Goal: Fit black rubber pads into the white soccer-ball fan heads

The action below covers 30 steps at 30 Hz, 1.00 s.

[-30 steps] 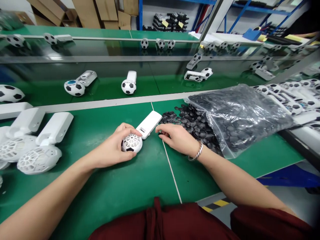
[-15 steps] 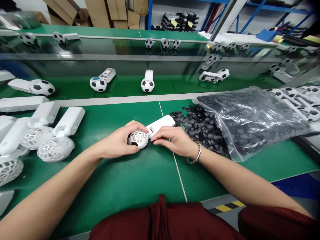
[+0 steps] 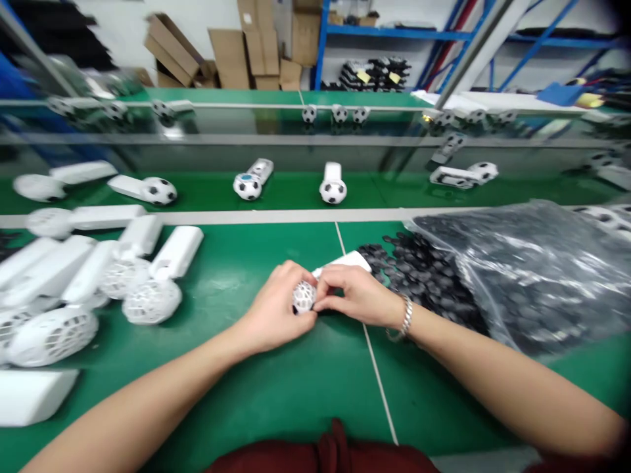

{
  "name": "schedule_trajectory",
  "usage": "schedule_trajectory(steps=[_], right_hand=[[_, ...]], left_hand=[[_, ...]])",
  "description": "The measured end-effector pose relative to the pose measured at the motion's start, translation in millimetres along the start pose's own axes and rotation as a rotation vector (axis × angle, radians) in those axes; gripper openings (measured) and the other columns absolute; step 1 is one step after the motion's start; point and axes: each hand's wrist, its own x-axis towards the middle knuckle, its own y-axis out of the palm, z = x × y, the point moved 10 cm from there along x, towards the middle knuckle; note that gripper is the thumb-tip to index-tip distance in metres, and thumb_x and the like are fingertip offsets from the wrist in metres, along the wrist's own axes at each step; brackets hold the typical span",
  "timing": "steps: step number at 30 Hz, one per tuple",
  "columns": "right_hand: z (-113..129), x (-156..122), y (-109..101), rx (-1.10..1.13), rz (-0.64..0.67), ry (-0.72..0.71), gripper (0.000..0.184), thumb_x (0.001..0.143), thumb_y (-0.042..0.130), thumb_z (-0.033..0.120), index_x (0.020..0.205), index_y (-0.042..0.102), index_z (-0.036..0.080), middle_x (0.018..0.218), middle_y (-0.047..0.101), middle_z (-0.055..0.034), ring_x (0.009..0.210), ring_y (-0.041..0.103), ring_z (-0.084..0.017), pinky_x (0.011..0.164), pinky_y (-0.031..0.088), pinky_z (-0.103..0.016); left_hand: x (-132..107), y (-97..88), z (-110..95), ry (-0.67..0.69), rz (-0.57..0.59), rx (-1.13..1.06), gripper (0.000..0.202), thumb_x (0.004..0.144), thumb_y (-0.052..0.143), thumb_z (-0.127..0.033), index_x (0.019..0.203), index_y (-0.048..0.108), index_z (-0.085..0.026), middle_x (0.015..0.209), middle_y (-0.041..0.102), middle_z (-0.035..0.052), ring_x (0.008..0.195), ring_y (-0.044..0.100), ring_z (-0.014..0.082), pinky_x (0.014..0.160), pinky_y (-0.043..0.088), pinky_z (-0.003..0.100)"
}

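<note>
The left hand covers the 9 o'clock side of the white lattice shell, and the right hand hides the lower side of the white handle and where it meets the shell. Whether the right fingertips pinch anything cannot be told. At 3 o'clock the right edge crops the clear plastic bag, its black pieces blurred together. At 8 o'clock the left edge cuts a white casing; at 6, the bottom edge cuts the dark red garment. The dark stack at 10 is too blurred to identify.

No readable text or labels.
</note>
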Motion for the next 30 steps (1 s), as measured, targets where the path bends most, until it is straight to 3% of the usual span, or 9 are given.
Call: schedule_trajectory(steps=[5,14,16,19,21,23,25,27,30], right_hand=[[-9.6,5.2,3.1,0.024,0.056,0.084,0.018,0.071,0.068,0.028,0.064,0.055,0.017,0.063,0.055,0.0016,0.057,0.048,-0.010,0.052,0.037,-0.021],[-24.2,7.9,5.2,0.231,-0.001,0.155,0.031,0.067,0.069,0.039,0.070,0.046,0.018,0.063,0.047,0.0043,0.057,0.043,-0.009,0.051,0.037,-0.020],[-19.1,7.5,-0.8,0.159,-0.025,0.089,0.034,0.065,0.070,0.042,0.073,0.048,0.017,0.068,0.051,0.0023,0.062,0.046,-0.011,0.056,0.040,-0.022],[-7.0,5.3,-13.9,-0.107,-0.049,-0.073,0.048,0.060,0.072,0.046,0.092,0.053,0.016,0.094,0.058,-0.0067,0.090,0.050,-0.020,0.076,0.041,-0.033],[-6.8,5.6,-17.0,-0.301,-0.011,-0.117,0.062,0.059,0.072,0.047,0.109,0.051,0.016,0.109,0.056,-0.0112,0.105,0.046,-0.026,0.087,0.036,-0.041],[-13.7,9.5,-15.1,-0.429,0.069,-0.096,0.064,0.060,0.073,0.042,0.113,0.050,0.016,0.108,0.058,-0.0123,0.104,0.049,-0.028,0.087,0.035,-0.043],[-17.8,15.4,-12.6,-0.438,0.132,-0.085,0.056,0.061,0.073,0.038,0.108,0.054,0.016,0.100,0.061,-0.0108,0.096,0.054,-0.026,0.083,0.039,-0.040],[-21.2,23.0,-21.2,-0.342,0.097,-0.063,0.052,0.062,0.071,0.040,0.105,0.056,0.016,0.100,0.062,-0.0099,0.094,0.056,-0.024,0.081,0.042,-0.036],[-59.7,37.0,-64.5,-0.213,-0.114,0.177,0.050,0.069,0.061,0.050,0.106,0.055,0.016,0.103,0.062,-0.0111,0.089,0.059,-0.024,0.076,0.045,-0.035]], left_hand=[[-0.7,0.3,5.8,-0.033,-0.028,0.003,0.030,0.062,0.058,-0.020,0.090,0.048,-0.021,0.094,0.050,0.0048,0.090,0.047,0.0232,0.078,0.042,0.037],[-0.7,-2.8,8.9,-0.024,-0.076,-0.085,0.033,0.060,0.058,-0.016,0.091,0.046,-0.021,0.093,0.052,0.0038,0.090,0.049,0.0224,0.080,0.041,0.037],[-1.9,-3.8,5.3,-0.004,-0.094,-0.069,0.032,0.061,0.055,-0.013,0.091,0.046,-0.021,0.094,0.052,0.0037,0.092,0.049,0.0222,0.082,0.040,0.037],[-2.1,-3.6,12.6,-0.094,-0.064,-0.166,0.030,0.063,0.055,-0.015,0.091,0.045,-0.021,0.092,0.053,0.0023,0.085,0.052,0.0202,0.076,0.043,0.034],[-2.5,-4.0,21.1,-0.187,-0.024,-0.258,0.029,0.065,0.057,-0.020,0.091,0.044,-0.020,0.086,0.054,0.0008,0.074,0.053,0.0176,0.066,0.044,0.030],[-2.4,-9.3,26.2,-0.237,0.004,-0.293,0.031,0.066,0.058,-0.023,0.094,0.044,-0.020,0.084,0.054,0.0004,0.069,0.052,0.0157,0.061,0.044,0.028],[1.0,-22.1,25.9,-0.216,0.015,-0.305,0.040,0.066,0.061,-0.028,0.102,0.045,-0.019,0.092,0.056,0.0026,0.075,0.055,0.0165,0.066,0.045,0.030],[9.9,-48.0,24.6,-0.151,-0.012,-0.304,0.056,0.063,0.067,-0.034,0.112,0.044,-0.020,0.108,0.055,0.0061,0.092,0.055,0.0201,0.080,0.045,0.034],[26.4,-129.1,49.0,-0.171,-0.226,-0.104,0.063,0.064,0.068,-0.040,0.119,0.045,-0.021,0.125,0.050,0.0073,0.114,0.047,0.0230,0.093,0.039,0.034]])
